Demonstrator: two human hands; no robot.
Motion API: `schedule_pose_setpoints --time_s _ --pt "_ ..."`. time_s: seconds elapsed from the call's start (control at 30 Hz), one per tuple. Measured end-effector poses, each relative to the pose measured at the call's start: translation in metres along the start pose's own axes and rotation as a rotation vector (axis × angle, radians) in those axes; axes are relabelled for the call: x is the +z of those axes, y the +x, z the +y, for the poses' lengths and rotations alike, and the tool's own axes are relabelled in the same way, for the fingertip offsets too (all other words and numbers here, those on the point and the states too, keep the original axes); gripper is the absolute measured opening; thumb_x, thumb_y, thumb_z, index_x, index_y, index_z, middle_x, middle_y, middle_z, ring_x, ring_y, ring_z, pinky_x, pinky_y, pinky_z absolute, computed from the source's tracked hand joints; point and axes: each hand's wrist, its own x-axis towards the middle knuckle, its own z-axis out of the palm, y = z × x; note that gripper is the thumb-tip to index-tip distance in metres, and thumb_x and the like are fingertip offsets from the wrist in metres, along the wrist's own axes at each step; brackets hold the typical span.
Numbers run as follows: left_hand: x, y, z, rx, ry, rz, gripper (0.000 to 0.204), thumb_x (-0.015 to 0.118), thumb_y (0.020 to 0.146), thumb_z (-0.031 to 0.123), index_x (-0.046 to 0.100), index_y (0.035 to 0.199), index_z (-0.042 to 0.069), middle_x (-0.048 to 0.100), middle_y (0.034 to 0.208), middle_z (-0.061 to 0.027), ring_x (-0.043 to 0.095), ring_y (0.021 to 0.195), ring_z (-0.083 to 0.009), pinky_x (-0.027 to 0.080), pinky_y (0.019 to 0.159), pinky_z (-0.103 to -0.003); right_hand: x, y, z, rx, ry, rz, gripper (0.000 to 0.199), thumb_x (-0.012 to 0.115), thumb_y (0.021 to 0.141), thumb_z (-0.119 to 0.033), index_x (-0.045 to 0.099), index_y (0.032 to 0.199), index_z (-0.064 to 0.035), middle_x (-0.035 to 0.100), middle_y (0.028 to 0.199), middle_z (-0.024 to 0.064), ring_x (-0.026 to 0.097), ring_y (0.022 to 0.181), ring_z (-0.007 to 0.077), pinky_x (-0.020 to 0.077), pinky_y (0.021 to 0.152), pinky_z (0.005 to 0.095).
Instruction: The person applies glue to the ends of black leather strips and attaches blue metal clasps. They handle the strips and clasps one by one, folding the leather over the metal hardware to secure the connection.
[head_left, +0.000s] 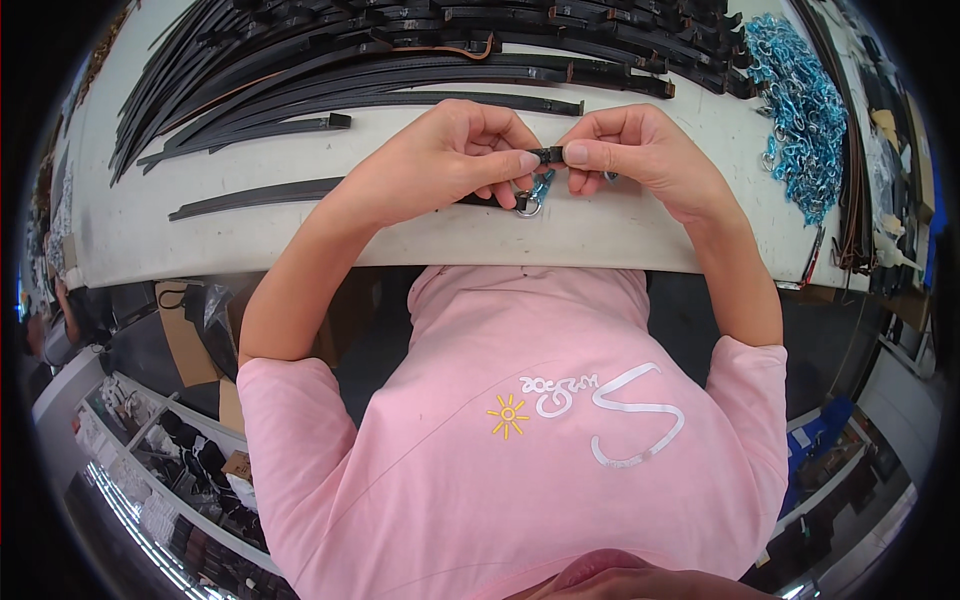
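Both hands, left hand (pixel 455 150) and right hand (pixel 625 150), pinch a narrow black leather strap (pixel 546 154) with blue metal clip (pixel 540 187) above the white surface (pixel 600 230); a loosened grip could drop it.

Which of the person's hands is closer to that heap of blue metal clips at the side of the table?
The right hand. It pinches the black strap end on the side where the blue clip heap lies. The left hand is farther off, beyond the strap end.

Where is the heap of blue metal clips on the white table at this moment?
In the head view, the heap of blue clips lies at the far right of the white table, beyond the right hand and beside the ends of the black straps.
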Motion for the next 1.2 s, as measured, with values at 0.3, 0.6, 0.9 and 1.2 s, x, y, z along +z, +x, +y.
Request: schedule_pose_setpoints --time_s 0.3,0.6,0.9,1.2 --pt "0.008 0.005 -0.010 0.054 0.078 0.077 0.019 0.065 0.095 0.021 0.067 0.095 0.002 0.067 0.084 0.0001 0.058 0.070 -0.0050 0.043 0.061 -0.020 0.002 0.003 0.005 -0.027 0.000 0.009 0.024 0.075 0.090 -0.025 0.074 0.097 -0.0026 0.071 0.084 0.0049 0.066 0.073 0.0083 0.0549 0.074 0.0214" --pt "-0.001 0.001 -0.013 0.081 0.069 0.042 0.018 0.067 0.093 0.021 0.067 0.099 0.004 0.066 0.082 0.0022 0.057 0.074 -0.0034 0.042 0.063 -0.019 0.001 0.005 0.005 -0.056 -0.016 0.005 0.020 0.072 0.093 -0.022 0.072 0.097 -0.0016 0.071 0.080 0.0032 0.067 0.071 0.0083 0.0525 0.071 0.0213" --pt "0.003 0.003 -0.006 0.022 0.152 0.069 0.021 0.066 0.096 0.027 0.067 0.094 0.006 0.064 0.080 0.0044 0.058 0.073 -0.0036 0.042 0.060 -0.020 -0.001 0.007 0.006 -0.043 -0.004 -0.015 0.025 0.075 0.091 -0.026 0.074 0.098 -0.0014 0.071 0.083 0.0049 0.066 0.073 0.0087 0.0556 0.073 0.0218" --pt "0.021 -0.020 -0.015 0.667 0.765 0.757 0.020 0.081 0.078 0.002 0.063 0.088 0.002 0.061 0.075 -0.0034 0.059 0.068 -0.0130 0.046 0.061 -0.026 -0.002 0.005 0.005 -0.049 0.010 -0.003 0.028 0.073 0.092 -0.028 0.074 0.099 -0.0013 0.071 0.082 0.0045 0.066 0.072 0.0083 0.0544 0.073 0.0213"
